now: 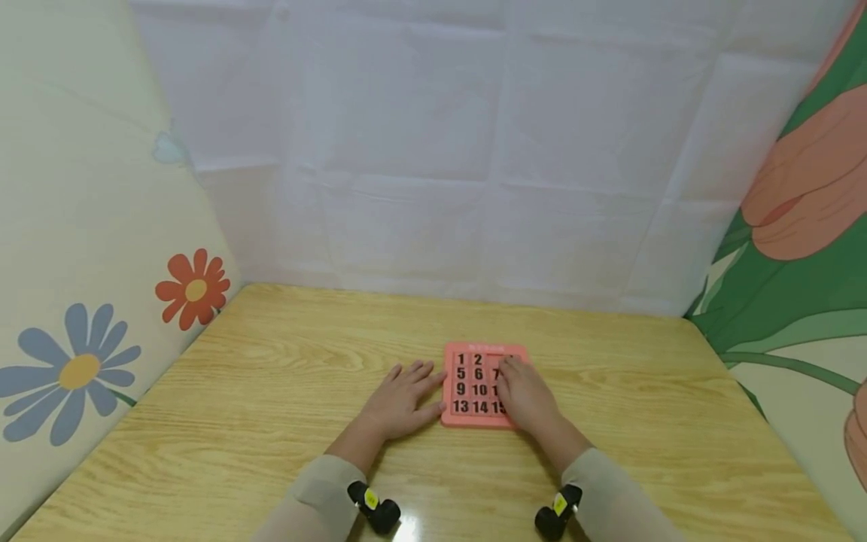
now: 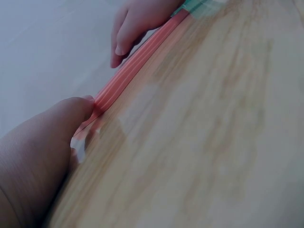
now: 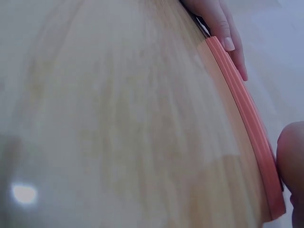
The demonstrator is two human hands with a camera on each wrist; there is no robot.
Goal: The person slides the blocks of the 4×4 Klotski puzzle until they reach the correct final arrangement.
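Note:
A pink sliding number puzzle (image 1: 479,422) lies flat on the table, its black-numbered tiles facing up. Beside its left edge rests my left hand (image 1: 403,403), fingers extended and spread, with the thumb and a fingertip at the frame. My right hand (image 1: 528,395) lies over the right-hand columns, its fingertips on the upper tiles, hiding several numbers. In the left wrist view, the left thumb (image 2: 78,107) meets the near corner of the puzzle's side (image 2: 137,59). The right wrist view has the right hand (image 3: 294,152) against the puzzle's edge (image 3: 247,123).
The wood-grain table (image 1: 284,354) extends around the puzzle on all sides. A white cloth (image 1: 420,150) hangs behind it, with flower-printed sheets (image 1: 81,226) at left and right. Black wrist cameras (image 1: 375,510) sit on both sleeves.

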